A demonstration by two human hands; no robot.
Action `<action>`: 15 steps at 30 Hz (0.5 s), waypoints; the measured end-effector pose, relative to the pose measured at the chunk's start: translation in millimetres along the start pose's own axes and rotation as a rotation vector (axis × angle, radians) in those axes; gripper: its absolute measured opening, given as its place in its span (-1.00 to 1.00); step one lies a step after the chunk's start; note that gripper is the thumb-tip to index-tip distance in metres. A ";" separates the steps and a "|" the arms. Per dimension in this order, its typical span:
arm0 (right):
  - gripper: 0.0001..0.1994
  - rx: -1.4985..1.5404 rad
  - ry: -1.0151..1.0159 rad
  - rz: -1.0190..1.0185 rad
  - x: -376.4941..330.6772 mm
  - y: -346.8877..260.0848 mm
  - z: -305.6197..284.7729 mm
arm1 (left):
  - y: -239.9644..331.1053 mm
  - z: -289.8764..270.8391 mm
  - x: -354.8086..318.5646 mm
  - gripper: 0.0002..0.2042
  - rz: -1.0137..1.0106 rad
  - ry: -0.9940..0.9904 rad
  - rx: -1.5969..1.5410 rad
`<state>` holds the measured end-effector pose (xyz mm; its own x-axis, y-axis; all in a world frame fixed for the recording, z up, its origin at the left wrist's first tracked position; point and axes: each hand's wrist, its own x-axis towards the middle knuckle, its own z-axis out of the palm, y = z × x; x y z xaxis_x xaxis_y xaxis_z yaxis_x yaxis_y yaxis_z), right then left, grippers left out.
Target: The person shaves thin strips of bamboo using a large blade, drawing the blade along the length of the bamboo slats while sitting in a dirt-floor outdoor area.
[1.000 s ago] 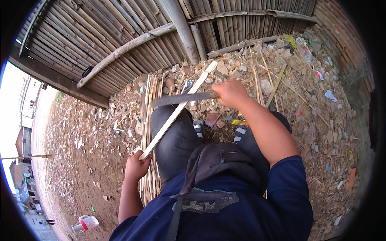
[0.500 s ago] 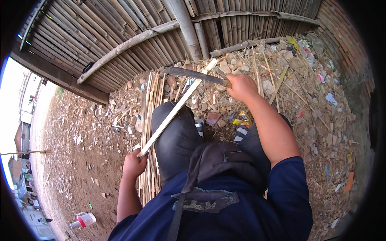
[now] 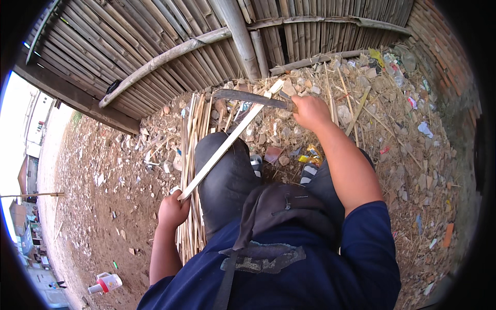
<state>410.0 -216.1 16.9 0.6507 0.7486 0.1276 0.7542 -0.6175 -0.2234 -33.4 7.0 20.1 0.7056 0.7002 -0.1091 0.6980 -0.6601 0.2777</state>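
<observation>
My left hand [image 3: 173,208] is closed round the near end of a pale bamboo strip [image 3: 223,148], which slants up and away to the right across my left knee. In my right hand [image 3: 311,111] is the handle of a machete [image 3: 252,97]. Its long dark blade points left and crosses the strip close to the far end, touching it or nearly so. Beside my left leg lies a bundle of similar thin strips [image 3: 191,134] on the ground, partly hidden by the leg and left hand.
A bamboo-slat wall [image 3: 170,39] with a thick post [image 3: 241,41] stands ahead. Rubble and litter cover the ground around my feet. A brick wall [image 3: 439,57] rises at the right. A white jug with a red band [image 3: 106,283] lies at the lower left.
The machete blade has shifted slightly to the right and down, along with my right hand. The far end of the bamboo strip has moved a little to the right.
</observation>
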 end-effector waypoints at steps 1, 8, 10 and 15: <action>-0.78 0.006 0.011 -0.012 -0.5 -1.8 -1.5 | -1.4 -0.3 -0.2 -0.73 0.004 0.013 0.011; -0.80 0.010 -0.031 -0.070 -9.6 -9.3 -4.6 | 8.6 -8.1 -7.2 -0.70 -0.008 0.002 0.054; -0.81 0.005 -0.080 -0.131 -11.0 -20.8 -3.6 | 11.7 -6.7 -8.7 -0.70 0.013 0.021 0.060; -0.80 -0.038 -0.165 -0.342 -12.4 -51.6 2.7 | 6.2 -0.9 -11.1 -0.76 0.021 0.055 0.076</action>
<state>362.8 -192.8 24.3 0.3401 0.9399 0.0306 0.9302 -0.3314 -0.1580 -37.1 -4.5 23.9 0.7142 0.6981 -0.0510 0.6915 -0.6923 0.2063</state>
